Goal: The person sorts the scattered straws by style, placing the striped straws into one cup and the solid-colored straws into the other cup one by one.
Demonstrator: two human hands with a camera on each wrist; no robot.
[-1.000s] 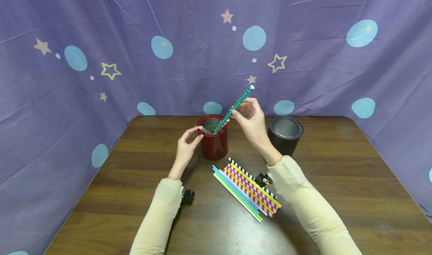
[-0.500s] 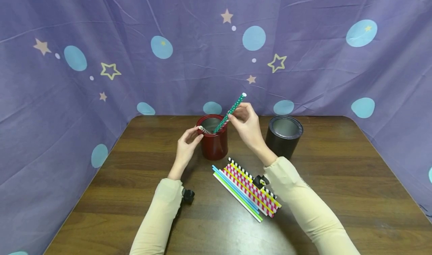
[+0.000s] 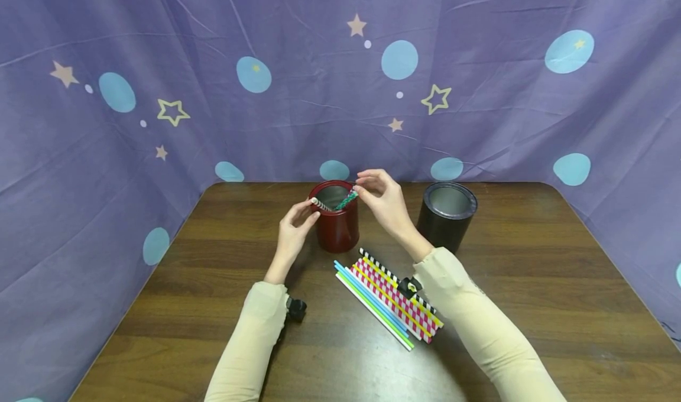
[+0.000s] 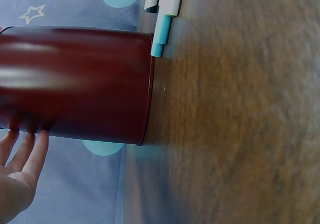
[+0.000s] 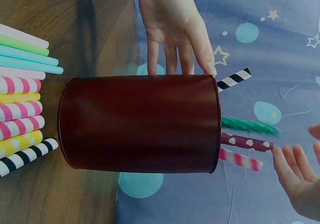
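Touching the side of the upright dark-red canister with the left hand, fingers nearly straight. Gripping nothing with the right hand, fingers loosely extended just beyond the green straw leaning inside the canister. Lined up on the tabletop nearer the camera: patterned straws.

Left fingers touch the red canister while right fingers hover near its green straw.

Right wrist view: green straw blurred, lower end hidden inside red can; right hand and loose straws cut by side edges. Left wrist view: left hand cut by left edge. Head view: black can partly behind right arm.
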